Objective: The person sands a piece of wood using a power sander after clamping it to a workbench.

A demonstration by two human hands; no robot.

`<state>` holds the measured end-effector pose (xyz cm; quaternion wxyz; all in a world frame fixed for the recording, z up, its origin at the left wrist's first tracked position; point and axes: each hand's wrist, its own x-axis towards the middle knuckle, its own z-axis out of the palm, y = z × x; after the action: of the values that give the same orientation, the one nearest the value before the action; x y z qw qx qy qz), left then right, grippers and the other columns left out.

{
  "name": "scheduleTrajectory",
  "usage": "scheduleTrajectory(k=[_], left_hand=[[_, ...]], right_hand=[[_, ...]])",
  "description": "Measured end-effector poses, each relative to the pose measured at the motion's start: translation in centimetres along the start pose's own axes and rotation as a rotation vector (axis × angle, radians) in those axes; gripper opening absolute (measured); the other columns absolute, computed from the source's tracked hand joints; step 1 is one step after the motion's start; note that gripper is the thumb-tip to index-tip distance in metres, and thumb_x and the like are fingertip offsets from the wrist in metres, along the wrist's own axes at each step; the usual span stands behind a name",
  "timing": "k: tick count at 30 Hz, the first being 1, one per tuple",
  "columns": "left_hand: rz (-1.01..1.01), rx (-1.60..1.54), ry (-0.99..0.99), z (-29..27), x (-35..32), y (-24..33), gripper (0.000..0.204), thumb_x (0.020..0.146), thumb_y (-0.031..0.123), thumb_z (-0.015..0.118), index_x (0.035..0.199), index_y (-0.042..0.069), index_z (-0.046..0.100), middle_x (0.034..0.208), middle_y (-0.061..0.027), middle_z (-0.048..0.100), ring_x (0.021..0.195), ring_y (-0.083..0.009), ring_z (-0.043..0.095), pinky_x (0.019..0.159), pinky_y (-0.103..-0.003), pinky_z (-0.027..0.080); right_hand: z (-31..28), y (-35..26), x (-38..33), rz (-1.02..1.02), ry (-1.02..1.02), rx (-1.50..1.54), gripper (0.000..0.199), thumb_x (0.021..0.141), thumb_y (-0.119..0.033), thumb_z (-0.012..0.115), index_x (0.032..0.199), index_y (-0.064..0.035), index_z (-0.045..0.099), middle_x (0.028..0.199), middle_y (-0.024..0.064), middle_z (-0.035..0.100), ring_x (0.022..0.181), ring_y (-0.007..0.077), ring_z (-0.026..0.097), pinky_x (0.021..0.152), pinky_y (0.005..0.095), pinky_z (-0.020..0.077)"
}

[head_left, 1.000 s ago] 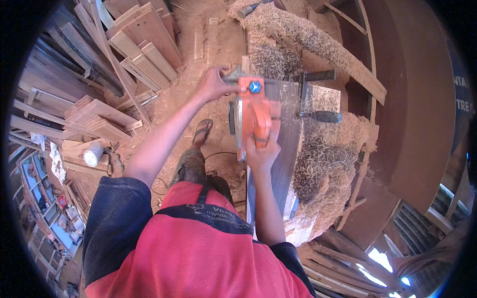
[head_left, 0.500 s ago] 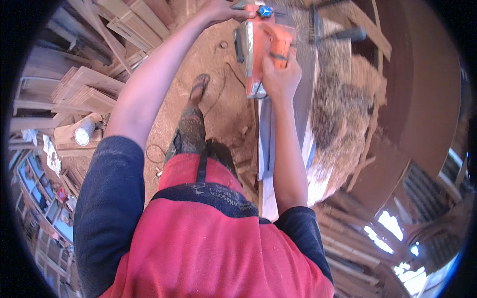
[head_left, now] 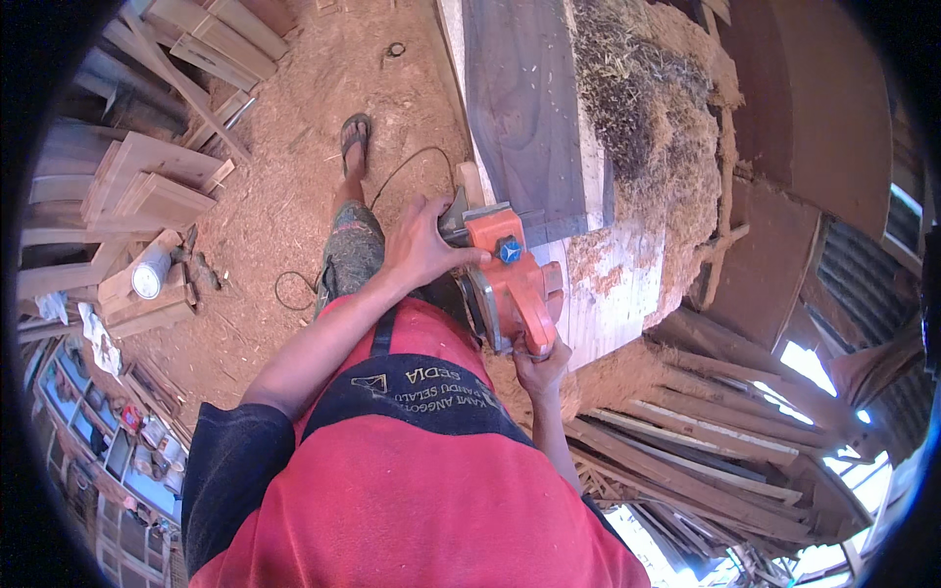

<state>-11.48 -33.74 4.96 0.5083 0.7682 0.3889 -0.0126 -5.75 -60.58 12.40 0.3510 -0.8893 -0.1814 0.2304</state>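
Your right hand (head_left: 541, 370) is gripping the rear handle (head_left: 532, 321) of an orange electric planer (head_left: 502, 286), while your left hand (head_left: 423, 245) is clasping its front, thumb reaching onto the housing. You are holding the planer at mid-frame, by the lower end of a dark wooden plank (head_left: 524, 108); whether they are touching is unclear. That plank is lying at upper centre on a pale worktop (head_left: 613, 284), with wood shavings (head_left: 676, 127) heaping toward the upper right.
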Motion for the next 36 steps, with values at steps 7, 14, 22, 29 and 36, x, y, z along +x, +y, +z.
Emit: scheduleTrajectory(k=[7, 14, 22, 29, 36], left_hand=[[0.029, -0.034, 0.032, -6.1, 8.9, 0.2, 0.099, 0.053, 0.060, 0.092, 0.129, 0.003, 0.064, 0.116, -0.0199, 0.062, 0.109, -0.0357, 0.063, 0.094, -0.043, 0.050], [0.040, -0.041, 0.110, -13.0, 20.8, -0.9, 0.100, 0.052, 0.063, 0.091, 0.126, 0.001, 0.067, 0.111, -0.0208, 0.067, 0.108, -0.0346, 0.063, 0.093, -0.043, 0.050], [0.047, -0.092, 0.085, -22.5, 34.7, -0.7, 0.103, 0.052, 0.064, 0.091, 0.125, -0.005, 0.066, 0.118, -0.0256, 0.065, 0.112, -0.0334, 0.063, 0.096, -0.042, 0.050], [0.102, -0.083, 0.137, -29.0, 45.5, -0.7, 0.106, 0.054, 0.066, 0.089, 0.126, -0.007, 0.065, 0.112, -0.0250, 0.070, 0.101, -0.0311, 0.069, 0.089, -0.039, 0.054], [0.272, -0.535, 0.307, -32.2, 56.4, -3.4, 0.094, 0.060, 0.046, 0.096, 0.123, -0.012, 0.059, 0.112, -0.0216, 0.069, 0.111, -0.0288, 0.066, 0.093, -0.037, 0.054]], right_hand=[[3.5, -5.6, 8.9, -0.104, -0.027, 0.016, 0.023, 0.076, -0.011, 0.078, 0.093, -0.0007, 0.066, 0.070, 0.0104, 0.068, 0.063, 0.0161, 0.067, 0.062, 0.0334, 0.0538], [8.1, -14.5, 20.3, -0.130, -0.059, 0.071, 0.020, 0.073, -0.009, 0.074, 0.086, -0.0007, 0.061, 0.069, 0.0099, 0.069, 0.063, 0.0177, 0.069, 0.062, 0.0336, 0.0546], [14.2, -22.6, 33.6, -0.222, -0.005, 0.073, 0.018, 0.074, -0.009, 0.071, 0.083, -0.0017, 0.058, 0.064, 0.0120, 0.063, 0.058, 0.0181, 0.066, 0.057, 0.0348, 0.0514], [18.5, -29.9, 43.7, -0.367, 0.081, 0.123, 0.021, 0.075, -0.013, 0.072, 0.088, -0.0017, 0.060, 0.068, 0.0161, 0.064, 0.061, 0.0309, 0.069, 0.056, 0.0395, 0.0517], [22.8, -32.6, 53.7, -0.813, 0.217, -0.128, 0.013, 0.081, -0.015, 0.064, 0.080, -0.0016, 0.066, 0.068, 0.0113, 0.067, 0.059, 0.0188, 0.066, 0.057, 0.0357, 0.0521]])
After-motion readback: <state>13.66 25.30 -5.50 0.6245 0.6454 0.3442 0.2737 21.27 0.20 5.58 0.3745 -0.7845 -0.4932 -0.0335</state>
